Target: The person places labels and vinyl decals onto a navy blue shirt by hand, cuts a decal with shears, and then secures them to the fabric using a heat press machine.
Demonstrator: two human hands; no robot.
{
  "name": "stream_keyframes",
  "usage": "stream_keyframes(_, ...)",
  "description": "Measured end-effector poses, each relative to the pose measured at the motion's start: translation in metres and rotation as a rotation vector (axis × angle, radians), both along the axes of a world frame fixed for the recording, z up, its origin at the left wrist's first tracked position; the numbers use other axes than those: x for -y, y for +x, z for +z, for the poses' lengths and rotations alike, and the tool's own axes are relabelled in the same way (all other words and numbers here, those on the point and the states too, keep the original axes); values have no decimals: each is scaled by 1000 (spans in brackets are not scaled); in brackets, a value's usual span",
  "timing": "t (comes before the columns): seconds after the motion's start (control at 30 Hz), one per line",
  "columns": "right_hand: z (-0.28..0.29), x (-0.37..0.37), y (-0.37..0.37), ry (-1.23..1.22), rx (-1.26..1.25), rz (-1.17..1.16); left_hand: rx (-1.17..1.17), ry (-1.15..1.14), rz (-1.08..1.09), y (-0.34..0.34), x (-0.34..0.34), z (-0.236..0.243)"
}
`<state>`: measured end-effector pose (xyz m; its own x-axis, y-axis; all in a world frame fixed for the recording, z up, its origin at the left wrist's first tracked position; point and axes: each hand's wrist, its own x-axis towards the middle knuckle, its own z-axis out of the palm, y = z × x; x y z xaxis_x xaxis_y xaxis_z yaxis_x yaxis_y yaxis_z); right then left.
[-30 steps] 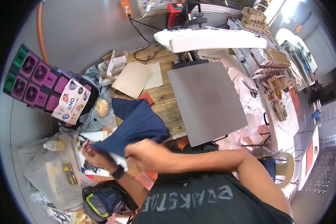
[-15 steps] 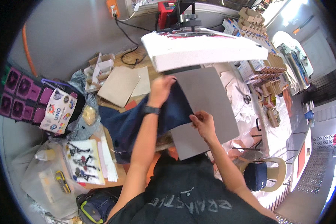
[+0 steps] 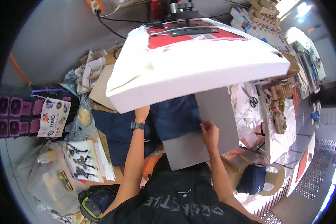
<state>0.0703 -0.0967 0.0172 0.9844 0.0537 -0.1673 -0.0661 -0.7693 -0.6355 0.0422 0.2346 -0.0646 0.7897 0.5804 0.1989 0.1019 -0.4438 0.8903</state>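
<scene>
A dark blue garment [image 3: 177, 117] lies partly across the grey lower plate [image 3: 190, 149] of a heat press. The rest of it bunches to the left over the wooden table. At the garment's right edge my right hand [image 3: 210, 133] is closed, thumb and finger pinching the fabric. My left hand [image 3: 142, 113], below a wrist with a dark watch, reaches over the garment under the press's raised upper plate [image 3: 201, 84], which is wrapped in white cloth. That plate hides my left fingers.
Printed figure sheets [image 3: 84, 160] and a clear plastic bag [image 3: 50, 183] lie at the left, near purple bins [image 3: 16, 115]. Black scissors [image 3: 250, 97] rest on the right-hand table. A chair [image 3: 276, 179] with dark folded cloth stands at the lower right; cardboard boxes [image 3: 97, 67] sit behind.
The garment now lies flatter and farther across the grey plate. My left hand has gone down and left, under the upper plate, which looks nearer as my view has shifted forward.
</scene>
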Motion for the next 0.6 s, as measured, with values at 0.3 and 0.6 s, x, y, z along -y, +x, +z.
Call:
stream_keyframes(0.3, -24, -78, 127, -137, 637, 596, -216, -30, -135, -26, -26, -26)
stream_keyframes(0.6, -54, -91, 181, 159, 772, 720, -222, 258, -94, -15, -54, -23)
